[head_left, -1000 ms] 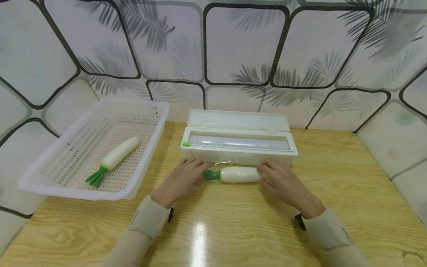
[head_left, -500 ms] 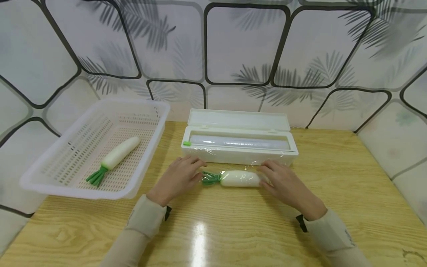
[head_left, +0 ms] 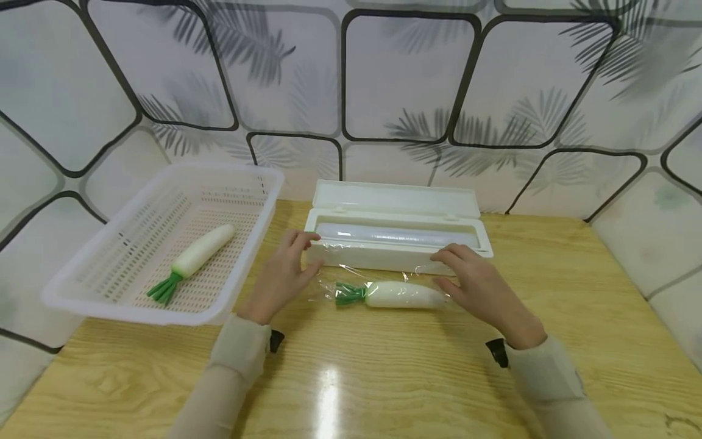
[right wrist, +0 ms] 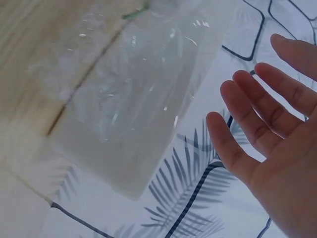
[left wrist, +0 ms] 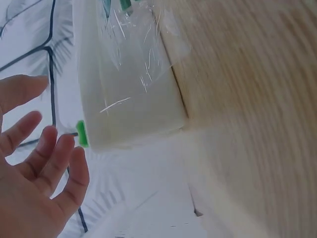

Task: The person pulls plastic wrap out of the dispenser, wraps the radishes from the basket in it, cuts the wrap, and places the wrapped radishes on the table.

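While the film-covered radish (head_left: 406,295) is lying between them, my left hand (head_left: 278,277) by the end of the white box (head_left: 395,198) and my right hand (head_left: 485,294) near the radish's tip are hovering with fingers loosely parted; left of them, a basket (head_left: 137,312) is sitting.

Your left hand (head_left: 278,271) mostly hides the green tab (left wrist: 82,133) from the head view, whose bottom edge crops your sleeves (head_left: 238,353).
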Tool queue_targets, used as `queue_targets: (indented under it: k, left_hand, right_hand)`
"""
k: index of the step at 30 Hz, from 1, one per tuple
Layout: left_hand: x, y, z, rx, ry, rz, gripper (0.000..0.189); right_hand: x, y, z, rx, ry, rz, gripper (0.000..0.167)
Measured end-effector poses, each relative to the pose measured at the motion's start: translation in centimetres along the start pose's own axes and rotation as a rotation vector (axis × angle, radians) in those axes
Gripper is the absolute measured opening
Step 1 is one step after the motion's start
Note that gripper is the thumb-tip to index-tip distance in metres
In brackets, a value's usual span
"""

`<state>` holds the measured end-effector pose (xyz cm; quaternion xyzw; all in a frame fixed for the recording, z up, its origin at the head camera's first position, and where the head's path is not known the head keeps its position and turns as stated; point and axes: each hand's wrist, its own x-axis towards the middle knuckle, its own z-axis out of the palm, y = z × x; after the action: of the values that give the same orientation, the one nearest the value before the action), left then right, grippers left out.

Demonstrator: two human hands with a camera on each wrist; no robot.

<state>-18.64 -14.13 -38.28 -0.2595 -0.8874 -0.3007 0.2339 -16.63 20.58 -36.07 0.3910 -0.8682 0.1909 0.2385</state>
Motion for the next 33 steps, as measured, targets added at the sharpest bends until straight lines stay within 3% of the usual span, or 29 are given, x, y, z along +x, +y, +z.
queue_targets:
  k: [5,11,17,24,26,33]
  left_hand:
    - [0.5,-1.0,0.3,-0.161,0.029,-0.131,0.042]
    - [0.8,-2.3,0.7,-0.35,0.003,-0.316,0.05]
    - [1.2,-3.1,1.1,-0.454,-0.041,-0.409,0.066]
    - [0.8,-3.6,1.4,-0.559,-0.197,-0.525,0.081]
    - [0.8,-3.7,1.4,-0.557,-0.216,-0.528,0.08]
    - [1.2,-4.6,2.0,-0.475,-0.218,-0.438,0.067]
  right_hand:
    - [1.0,0.1,-0.1,0.04,0.026,0.004,0.036]
    - [2.2,-0.3,0.3,0.09,0.053,0.001,0.034]
    - [3.7,-0.7,1.1,0.149,0.112,-0.022,0.031]
    - [6.4,-0.9,2.4,0.229,0.133,-0.043,0.025]
    - [7.0,-1.0,2.9,0.248,0.124,-0.031,0.022]
    - [9.4,-2.3,4.3,0.258,0.041,0.002,0.017]
